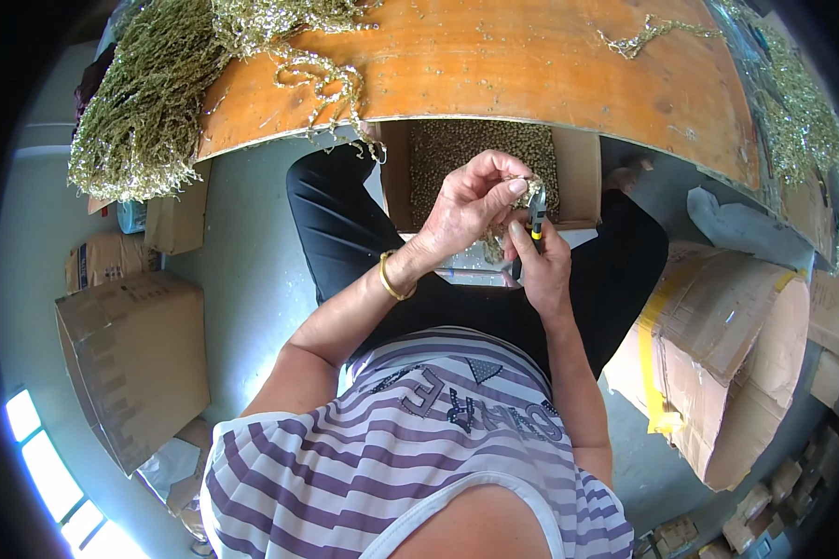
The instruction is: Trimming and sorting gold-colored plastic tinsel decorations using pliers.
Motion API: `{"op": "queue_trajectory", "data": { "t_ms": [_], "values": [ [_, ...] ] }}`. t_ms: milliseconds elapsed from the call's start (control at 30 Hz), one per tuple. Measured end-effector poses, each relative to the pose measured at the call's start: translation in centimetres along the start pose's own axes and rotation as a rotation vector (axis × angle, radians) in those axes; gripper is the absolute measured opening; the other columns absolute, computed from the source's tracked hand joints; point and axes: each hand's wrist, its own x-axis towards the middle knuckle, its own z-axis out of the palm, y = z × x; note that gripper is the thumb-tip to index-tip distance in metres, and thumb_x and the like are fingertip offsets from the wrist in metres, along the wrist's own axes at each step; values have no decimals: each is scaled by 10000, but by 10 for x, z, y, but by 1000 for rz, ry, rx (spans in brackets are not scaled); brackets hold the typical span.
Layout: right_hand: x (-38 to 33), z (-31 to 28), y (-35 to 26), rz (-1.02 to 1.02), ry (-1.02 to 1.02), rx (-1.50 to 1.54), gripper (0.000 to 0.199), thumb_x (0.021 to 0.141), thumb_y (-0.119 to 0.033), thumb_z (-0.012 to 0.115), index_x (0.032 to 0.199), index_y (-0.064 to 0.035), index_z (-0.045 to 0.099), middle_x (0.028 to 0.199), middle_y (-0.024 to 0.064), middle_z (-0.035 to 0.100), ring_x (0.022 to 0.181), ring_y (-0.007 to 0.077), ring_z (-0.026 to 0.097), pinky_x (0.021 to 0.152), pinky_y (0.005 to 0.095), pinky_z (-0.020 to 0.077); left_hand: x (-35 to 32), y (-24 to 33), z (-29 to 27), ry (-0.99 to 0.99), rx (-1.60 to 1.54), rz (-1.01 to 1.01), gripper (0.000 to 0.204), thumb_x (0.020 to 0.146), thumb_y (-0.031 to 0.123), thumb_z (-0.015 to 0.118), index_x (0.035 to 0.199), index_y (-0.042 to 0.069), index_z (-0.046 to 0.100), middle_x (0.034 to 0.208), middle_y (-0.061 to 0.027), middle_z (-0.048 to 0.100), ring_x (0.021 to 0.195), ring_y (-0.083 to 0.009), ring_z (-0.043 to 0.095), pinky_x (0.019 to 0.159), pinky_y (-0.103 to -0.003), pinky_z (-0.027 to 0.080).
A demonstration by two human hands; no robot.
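Observation:
My left hand (471, 207), with a gold bangle at the wrist, pinches a short piece of gold tinsel strand (534, 189) between thumb and fingertips. My right hand (545, 265) is closed around small pliers (536, 226) with black and yellow handles. The metal jaws are up against the tinsel, beside the left fingertips; whether they grip it cannot be made out. More tinsel dangles below the left hand. Beneath both hands, between my knees, an open cardboard box (396, 177) holds a mass of tiny gold-brown beads or pieces (438, 154).
An orange-brown wooden table (494, 65) spans the far side. Gold tinsel bundles (149, 102) hang over its left edge, with loose strands (331, 79) beside them and more tinsel (802, 112) at right. Cardboard boxes stand left (140, 363) and right (718, 326) of me.

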Motion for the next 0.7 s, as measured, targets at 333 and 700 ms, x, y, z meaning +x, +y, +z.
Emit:
{"op": "queue_trajectory", "data": {
  "t_ms": [333,700],
  "values": [
    [-1,-17,-8,-234,98,-639,197,827,-159,571,959,-16,542,775,97,586,710,167,579,629,274,446,1,10,-18,-80,593,198,148,786,-42,579,915,28,562,878,-18,558,836,-73,515,754,-213,429],
    [2,-32,-19,-456,144,-1149,229,756,-128,614,942,-24,530,870,110,576,814,289,558,716,383,425,-2,17,-15,-99,806,203,121,806,-12,570,920,25,554,856,-8,553,816,-66,516,739,-203,428]
  ]
}}
